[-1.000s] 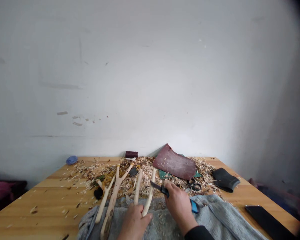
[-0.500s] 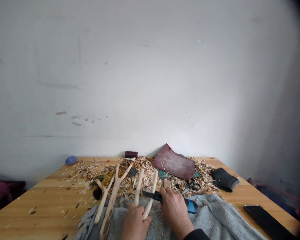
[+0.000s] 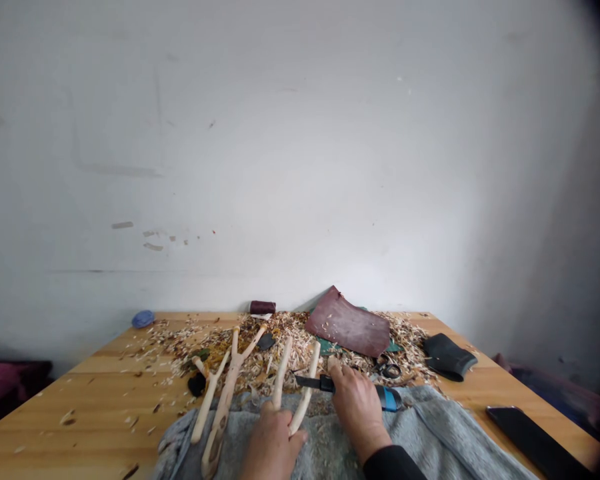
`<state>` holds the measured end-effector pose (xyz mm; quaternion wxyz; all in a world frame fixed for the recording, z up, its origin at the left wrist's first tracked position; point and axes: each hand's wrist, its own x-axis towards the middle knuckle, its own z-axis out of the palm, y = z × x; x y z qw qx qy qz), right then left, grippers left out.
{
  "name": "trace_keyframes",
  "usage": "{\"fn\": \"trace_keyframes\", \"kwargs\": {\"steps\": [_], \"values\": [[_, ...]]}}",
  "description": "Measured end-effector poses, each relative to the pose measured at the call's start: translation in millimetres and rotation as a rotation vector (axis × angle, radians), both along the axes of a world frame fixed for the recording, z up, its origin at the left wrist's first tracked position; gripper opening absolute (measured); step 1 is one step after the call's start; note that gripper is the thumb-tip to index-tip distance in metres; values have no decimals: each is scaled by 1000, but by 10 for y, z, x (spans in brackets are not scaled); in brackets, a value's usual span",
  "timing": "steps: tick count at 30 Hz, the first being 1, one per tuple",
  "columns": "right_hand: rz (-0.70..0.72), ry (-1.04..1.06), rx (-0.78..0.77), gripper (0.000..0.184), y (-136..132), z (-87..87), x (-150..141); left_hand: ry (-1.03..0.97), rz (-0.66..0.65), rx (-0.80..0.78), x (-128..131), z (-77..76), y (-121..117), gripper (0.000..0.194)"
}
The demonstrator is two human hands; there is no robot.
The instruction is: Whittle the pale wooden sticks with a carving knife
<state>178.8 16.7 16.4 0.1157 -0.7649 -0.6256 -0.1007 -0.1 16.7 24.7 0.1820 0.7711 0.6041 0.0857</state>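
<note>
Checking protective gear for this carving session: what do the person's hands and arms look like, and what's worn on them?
The left hand and right hand are bare, without gloves. A black sleeve covers the right forearm; no left sleeve shows.

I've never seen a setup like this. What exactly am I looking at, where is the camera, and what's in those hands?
No machine here: these are a person's own bare hands, filmed by a camera worn on their head, looking forward and down. The left hand grips a peeled forked stick. The right hand holds a knife with a blue handle, its blade beside the stick. On the wooden table lie a grey cloth, wood shavings, another forked stick, dark red leather, scissors and what looks like a phone.
</note>
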Motion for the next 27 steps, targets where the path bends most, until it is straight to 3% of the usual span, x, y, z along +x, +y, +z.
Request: {"fn": "trace_keyframes", "kwargs": {"steps": [12,19,27], "values": [[8,-53,0,39,47,-64,79,-54,-15,-50,30,66,24,25],[-314,59,-44,38,8,-11,485,-88,-32,-150,-80,23,85,27],[-107,112,12,27,44,-50,142,-171,-42,9,-29,-59,84,42]]}}
